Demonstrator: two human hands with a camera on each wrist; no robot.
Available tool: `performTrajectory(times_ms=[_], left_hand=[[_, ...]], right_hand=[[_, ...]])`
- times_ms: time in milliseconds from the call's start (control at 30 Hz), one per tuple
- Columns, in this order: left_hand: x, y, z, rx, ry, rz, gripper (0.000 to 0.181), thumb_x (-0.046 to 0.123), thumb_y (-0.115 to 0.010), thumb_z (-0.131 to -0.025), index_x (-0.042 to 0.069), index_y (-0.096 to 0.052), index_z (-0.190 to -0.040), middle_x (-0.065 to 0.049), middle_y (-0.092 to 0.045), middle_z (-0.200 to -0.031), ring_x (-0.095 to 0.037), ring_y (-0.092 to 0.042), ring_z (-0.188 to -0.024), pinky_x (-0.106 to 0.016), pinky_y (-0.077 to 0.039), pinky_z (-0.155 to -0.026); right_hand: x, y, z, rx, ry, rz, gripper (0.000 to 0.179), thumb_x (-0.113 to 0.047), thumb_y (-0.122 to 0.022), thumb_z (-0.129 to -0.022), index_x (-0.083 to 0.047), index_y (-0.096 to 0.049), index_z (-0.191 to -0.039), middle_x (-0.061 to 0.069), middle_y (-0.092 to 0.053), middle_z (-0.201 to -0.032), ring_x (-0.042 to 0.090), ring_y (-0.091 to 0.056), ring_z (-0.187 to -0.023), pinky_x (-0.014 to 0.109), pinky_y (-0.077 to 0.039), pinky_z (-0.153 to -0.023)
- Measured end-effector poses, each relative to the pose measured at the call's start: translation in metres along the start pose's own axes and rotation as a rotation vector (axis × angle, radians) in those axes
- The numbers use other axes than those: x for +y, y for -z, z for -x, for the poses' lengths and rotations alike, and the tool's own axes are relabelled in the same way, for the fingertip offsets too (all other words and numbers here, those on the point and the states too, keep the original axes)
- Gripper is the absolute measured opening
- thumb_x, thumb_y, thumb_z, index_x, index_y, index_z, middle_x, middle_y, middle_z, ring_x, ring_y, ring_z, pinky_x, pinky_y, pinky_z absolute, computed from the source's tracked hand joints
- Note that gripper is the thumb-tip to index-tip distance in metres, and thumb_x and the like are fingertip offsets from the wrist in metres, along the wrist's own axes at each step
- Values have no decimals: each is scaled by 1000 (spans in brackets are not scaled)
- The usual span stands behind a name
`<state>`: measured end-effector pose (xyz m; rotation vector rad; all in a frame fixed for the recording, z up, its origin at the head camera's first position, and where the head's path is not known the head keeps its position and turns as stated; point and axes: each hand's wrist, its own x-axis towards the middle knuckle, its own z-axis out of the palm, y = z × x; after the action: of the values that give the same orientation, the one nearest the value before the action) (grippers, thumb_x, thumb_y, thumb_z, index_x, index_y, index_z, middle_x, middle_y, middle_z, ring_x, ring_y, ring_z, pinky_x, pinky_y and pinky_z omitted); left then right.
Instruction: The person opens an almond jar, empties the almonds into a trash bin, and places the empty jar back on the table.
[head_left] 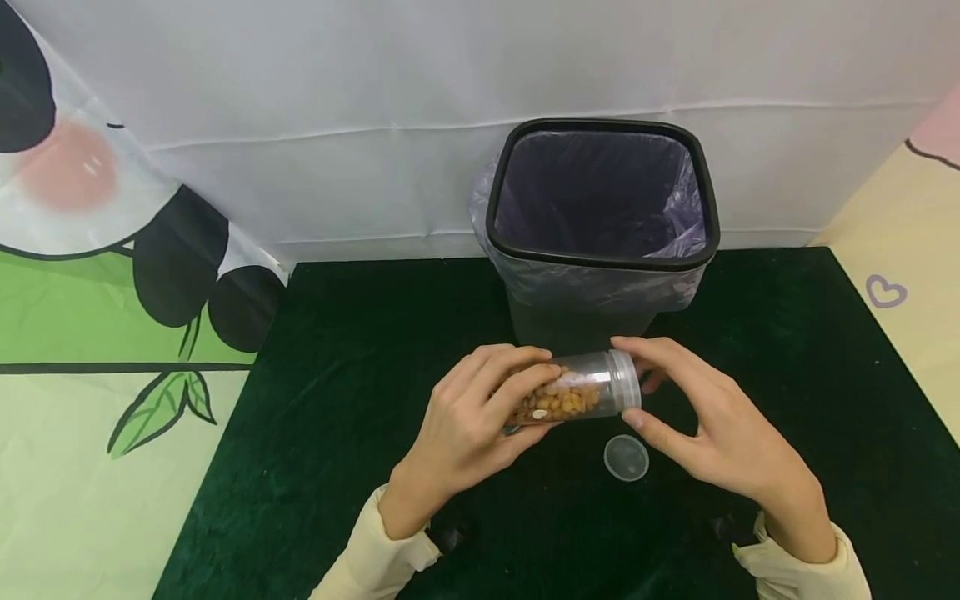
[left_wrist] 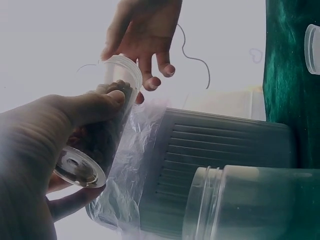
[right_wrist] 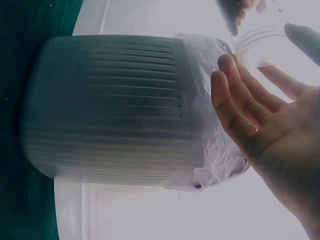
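From my end of the feed, I judged the work with the clear jar [head_left: 588, 379] only partly along: it was in hand and tipped onto its side, yet its contents sat inside and I saw none loose on the worktop [head_left: 337, 350]. What was left, I reckoned, was the right grip's [head_left: 723, 433] business at the mouth end, though I could not tell whether a cap sat there. A round lid [head_left: 626, 457] lay nearby on the worktop, and the left wrist view gave me a second jar [left_wrist: 255, 205], upright and seemingly bare inside. The left grip [head_left: 468, 417] was curled round the jar's base half; the right was spread, thumb and fingers about the ridged rim, touching or just beside it, holding nothing I could make out. The jar hung in front of the bag-lined bin [head_left: 600, 260], nearly level, transparent and partly filled with small tan pieces [head_left: 566, 402], one whitish piece [head_left: 540, 414] among them.
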<state>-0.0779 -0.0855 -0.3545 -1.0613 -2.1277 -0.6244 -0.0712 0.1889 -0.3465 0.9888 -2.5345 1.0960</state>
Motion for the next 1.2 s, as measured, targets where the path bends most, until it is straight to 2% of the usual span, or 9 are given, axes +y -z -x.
performTrajectory(times_ms=[333,500,767,933,1100,1200], left_hand=[[-1,-2,-1,-25,28,3,54,30,-85,-76,15,-62,-123,-3,-64,-124,-17,-61,-109,-32,-52,-95],[-2,-4,0,-19,28,1,55,30,-85,-76,15,-62,-124,-3,-64,-124,-17,-61,-109,-32,-52,-96],[-3,-5,2,-15,27,1,56,30,-85,-75,15,-62,-124,-3,-65,-124,-17,-61,-109,-32,-53,-96],[-3,-6,3,-11,20,0,56,30,-85,-76,14,-62,-124,-3,-65,-124,-17,-61,-109,-32,-52,-96],[-2,-7,2,-12,5,-2,56,31,-85,-76,14,-62,-125,-3,-65,-124,-17,-61,-108,-31,-53,-94],[-1,-8,2,-18,6,-6,57,32,-85,-76,14,-62,-125,-3,-65,-124,-16,-61,-108,-31,-53,-94]], right_hand=[[2,0,-2,8,46,-39,82,-1,-83,-71,-13,-46,-143,3,-51,-139,4,-53,-102,12,-45,-86],[5,-2,-3,28,87,-60,83,0,-83,-71,-10,-45,-144,5,-51,-141,5,-52,-107,13,-46,-85],[7,-2,-2,19,89,-62,86,-2,-85,-70,-10,-44,-146,5,-49,-143,5,-52,-110,13,-47,-86],[6,0,0,-21,19,-40,90,-6,-84,-74,-16,-38,-150,0,-47,-145,3,-52,-109,13,-47,-88],[6,0,2,-62,-74,6,75,-10,-73,-87,-25,-36,-151,-9,-54,-130,1,-55,-102,20,-51,-85],[6,0,2,-66,-100,20,68,-12,-69,-91,-28,-38,-150,-11,-55,-129,1,-56,-98,22,-52,-84]])
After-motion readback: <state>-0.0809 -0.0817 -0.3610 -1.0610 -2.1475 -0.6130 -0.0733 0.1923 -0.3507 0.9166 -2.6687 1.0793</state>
